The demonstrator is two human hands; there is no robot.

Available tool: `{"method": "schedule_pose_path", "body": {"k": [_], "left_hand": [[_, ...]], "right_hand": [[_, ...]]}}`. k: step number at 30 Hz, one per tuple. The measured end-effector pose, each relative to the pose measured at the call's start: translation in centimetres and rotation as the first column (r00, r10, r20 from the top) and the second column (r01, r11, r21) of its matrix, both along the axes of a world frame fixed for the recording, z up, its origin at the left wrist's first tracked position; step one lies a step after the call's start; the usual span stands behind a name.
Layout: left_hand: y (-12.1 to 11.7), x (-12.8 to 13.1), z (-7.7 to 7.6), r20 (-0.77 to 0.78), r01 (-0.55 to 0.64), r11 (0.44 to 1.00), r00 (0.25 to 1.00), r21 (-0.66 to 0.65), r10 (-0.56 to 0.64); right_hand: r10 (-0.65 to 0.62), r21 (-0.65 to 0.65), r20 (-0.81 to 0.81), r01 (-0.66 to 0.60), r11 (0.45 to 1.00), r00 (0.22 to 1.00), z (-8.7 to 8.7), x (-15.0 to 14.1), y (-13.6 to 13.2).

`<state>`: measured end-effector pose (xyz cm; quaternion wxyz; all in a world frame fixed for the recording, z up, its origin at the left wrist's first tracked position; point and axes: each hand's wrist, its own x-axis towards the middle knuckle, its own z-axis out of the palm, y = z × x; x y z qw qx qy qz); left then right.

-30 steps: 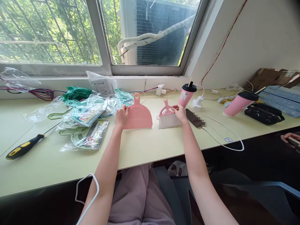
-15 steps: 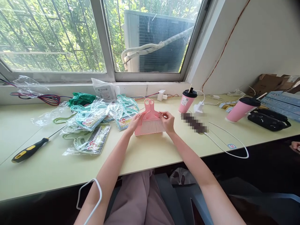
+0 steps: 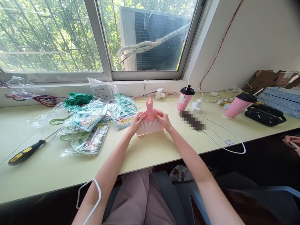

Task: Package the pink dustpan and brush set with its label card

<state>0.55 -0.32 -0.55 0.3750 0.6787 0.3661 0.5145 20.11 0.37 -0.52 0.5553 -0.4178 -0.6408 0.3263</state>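
Above the table in front of me is a small pink hand brush [image 3: 149, 115] with pale bristles, lying over a matching pink dustpan [image 3: 150, 134]. Their handles line up, so a single loop shows at the top. My left hand [image 3: 135, 124] is closed on the left edge of the pair, thumb in front. On the opposite edge, my right hand [image 3: 165, 121] grips with its thumb near the brush's shoulder. Most of the dustpan is hidden behind the brush. Left of my hands, a green brush-and-dustpan set [image 3: 125, 120] lies in clear wrapping.
More wrapped sets [image 3: 87, 120] are heaped at the left, with a screwdriver [image 3: 27, 152] beside them. Rightward stand a pink cup [image 3: 185, 99], a white charger [image 3: 197, 104], a second pink cup [image 3: 237, 107] and a black case [image 3: 264, 115]. A person's hand [image 3: 292, 140] shows at far right.
The two handle loops, side by side before, now overlap as one. Both hands have shifted their grip on the edges, thumbs now in front. The view has turned slightly.
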Motion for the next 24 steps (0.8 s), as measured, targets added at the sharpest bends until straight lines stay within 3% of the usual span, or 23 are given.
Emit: {"method": "schedule_pose_path", "body": {"k": [2,6,14,20,24], "left_hand": [[-0.1,0.0,0.3,-0.014,-0.031,0.999,0.999,-0.017,0.031],[-0.3,0.3,0.6,-0.03,-0.045,0.996,0.999,-0.074,0.043],[-0.5,0.9,0.7,0.061,-0.108,0.986,0.991,-0.13,0.116],[-0.6,0.7,0.8,0.088,-0.114,0.985,0.988,-0.13,0.126],[-0.4,0.4,0.7,0.103,-0.098,0.986,0.988,-0.135,0.112]], "right_hand": [[0.065,-0.068,-0.085,-0.071,0.995,0.994,-0.1,0.0,0.1],[0.01,-0.126,-0.219,-0.039,0.991,0.976,-0.2,-0.5,-0.2],[-0.004,-0.182,-0.333,-0.061,0.981,0.943,-0.9,-0.8,0.3],[-0.023,-0.188,-0.315,-0.039,0.981,0.949,-1.3,-0.9,0.5],[0.118,-0.19,-0.219,-0.161,0.969,0.969,-0.4,-0.2,0.5]]}}
